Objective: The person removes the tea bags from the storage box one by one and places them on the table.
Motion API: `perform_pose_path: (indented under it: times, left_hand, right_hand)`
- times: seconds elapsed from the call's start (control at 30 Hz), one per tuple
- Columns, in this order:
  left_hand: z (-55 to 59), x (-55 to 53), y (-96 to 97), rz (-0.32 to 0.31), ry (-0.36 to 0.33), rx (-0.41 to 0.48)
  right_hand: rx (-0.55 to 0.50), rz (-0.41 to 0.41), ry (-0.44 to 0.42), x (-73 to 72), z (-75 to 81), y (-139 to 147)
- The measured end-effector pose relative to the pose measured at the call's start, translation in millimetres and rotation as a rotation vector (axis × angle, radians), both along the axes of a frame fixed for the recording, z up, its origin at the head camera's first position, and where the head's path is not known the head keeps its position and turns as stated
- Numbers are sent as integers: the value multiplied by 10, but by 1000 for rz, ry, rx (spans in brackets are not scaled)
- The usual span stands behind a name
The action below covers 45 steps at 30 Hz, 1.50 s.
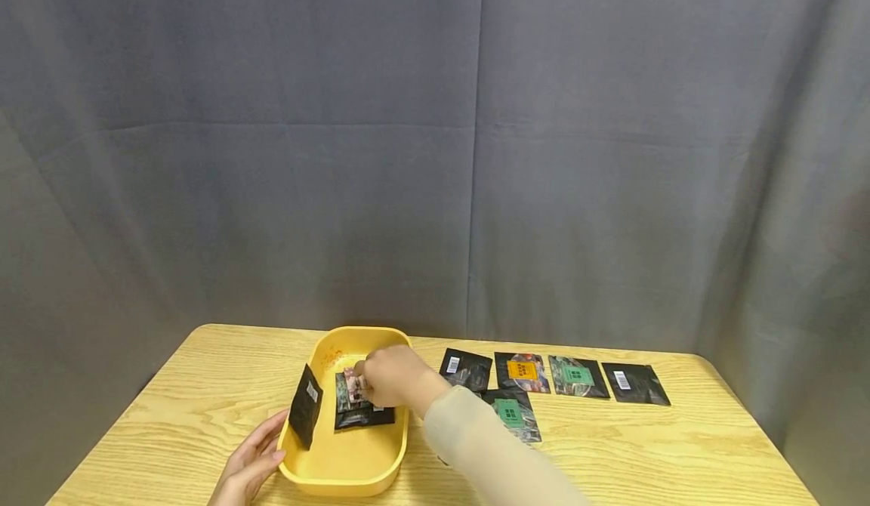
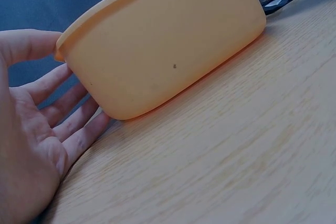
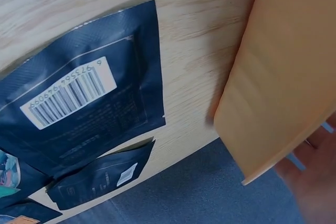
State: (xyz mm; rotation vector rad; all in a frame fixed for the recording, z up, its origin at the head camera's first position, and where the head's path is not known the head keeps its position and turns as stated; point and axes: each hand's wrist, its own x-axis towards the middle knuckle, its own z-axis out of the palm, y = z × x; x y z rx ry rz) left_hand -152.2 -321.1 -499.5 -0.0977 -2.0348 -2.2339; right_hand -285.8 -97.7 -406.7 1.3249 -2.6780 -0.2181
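Note:
A yellow plastic bin stands on the table. My left hand rests at its near left corner, thumb at the rim and nearly straight fingers against the outer wall. My right hand reaches inside, its curled fingers at a pink-fronted packet; its fingertips are partly hidden. Under that packet lie a green-patterned packet and a black packet. Another black packet with a white label leans against the bin's left wall. In the right wrist view, the bin wall partly covers my right hand.
Right of the bin, several flat packets lie on the wooden table: a black one, an orange-labelled one, green-labelled ones and another black one. My right forearm crosses beside them. A grey curtain hangs behind.

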Motion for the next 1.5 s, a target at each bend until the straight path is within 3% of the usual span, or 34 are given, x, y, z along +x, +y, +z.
perform_pose_path:
  times: [0.3, 0.53, 0.77, 1.13, 1.5]
  left_hand:
    - [38, 7, 3, -13, -23, -4]
    - [-16, 9, -11, -63, 60, 34]
    - [-10, 7, -15, -59, 58, 15]
    - [-35, 0, -28, -79, 82, 48]
    - [-4, 7, -18, -48, 47, 11]
  right_hand:
    - [140, -77, 38, 24, -73, -98]
    - [187, -133, 9, 74, -87, -159]
    - [194, -171, 1, 81, -66, -227]
    - [172, -136, 148, 33, -54, -213]
    - [121, -136, 186, 8, -20, -199]
